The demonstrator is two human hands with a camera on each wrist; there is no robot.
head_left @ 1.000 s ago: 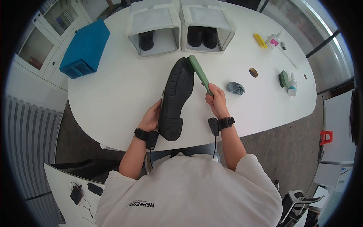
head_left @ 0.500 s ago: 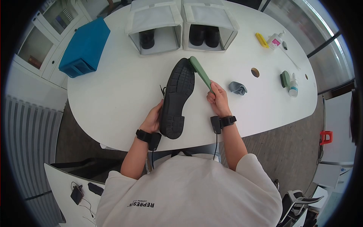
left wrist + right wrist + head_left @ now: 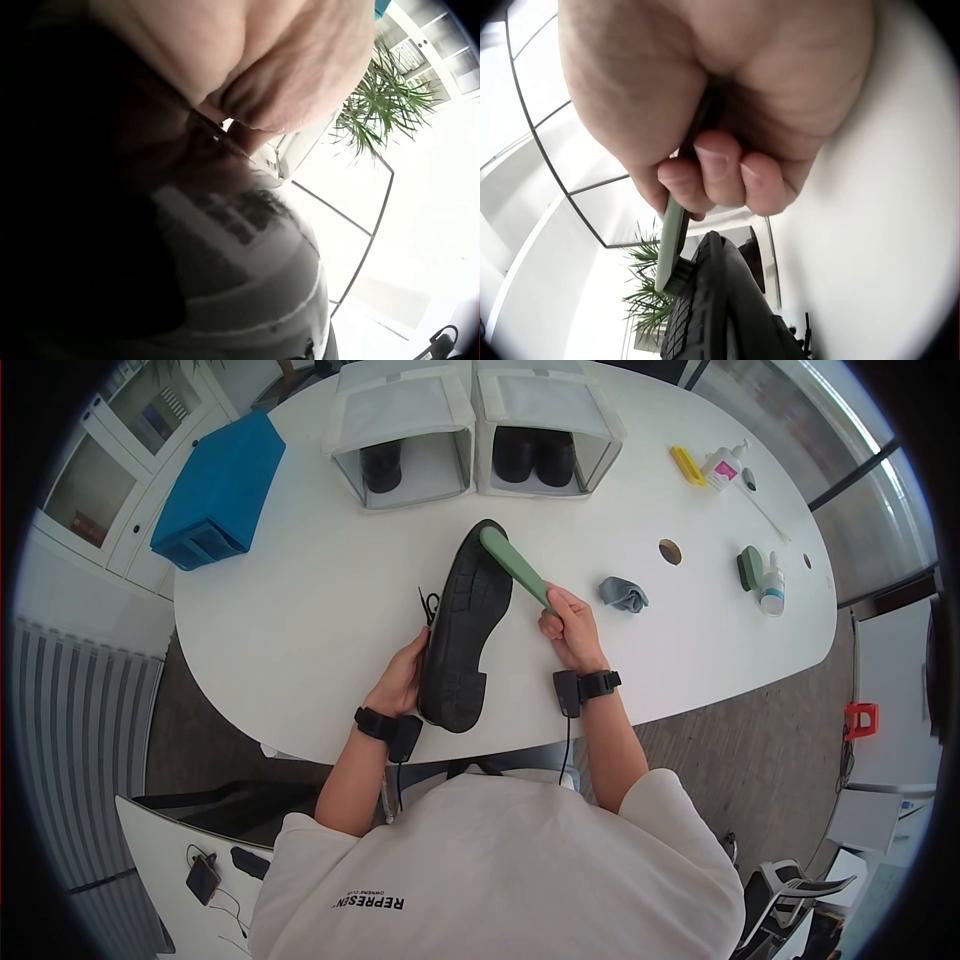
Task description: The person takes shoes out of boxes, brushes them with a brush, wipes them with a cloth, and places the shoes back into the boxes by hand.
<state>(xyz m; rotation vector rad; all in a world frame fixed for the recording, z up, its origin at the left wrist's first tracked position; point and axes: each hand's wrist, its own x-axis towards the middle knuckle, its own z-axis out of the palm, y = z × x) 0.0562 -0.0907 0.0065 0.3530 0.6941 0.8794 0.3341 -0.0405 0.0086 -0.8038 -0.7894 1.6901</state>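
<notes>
A black lace-up shoe (image 3: 462,630) is held sole up over the table, its toe pointing away and a lace loop hanging out at its left side. My left hand (image 3: 402,675) grips it along the left edge near the heel; in the left wrist view the glossy upper fills much of the frame and hides most of the fingers. In my right hand (image 3: 573,628) is a green-handled brush (image 3: 517,568), its head lying over the front of the sole. The right wrist view shows dark bristles (image 3: 679,277) against the treaded sole, with curled fingers (image 3: 718,169) round the handle.
Two white shoe boxes (image 3: 400,410) with dark shoes inside stand at the back. A teal case (image 3: 222,490) lies left. To the right are a grey cloth (image 3: 624,594), a green brush (image 3: 750,568), a spray bottle (image 3: 773,590), a pump bottle (image 3: 725,465) and a yellow object (image 3: 688,466).
The brush head has moved from the right edge of the toe inward over the sole. The shoe's toe has dropped slightly toward me, and the lace loop shows more at the left.
</notes>
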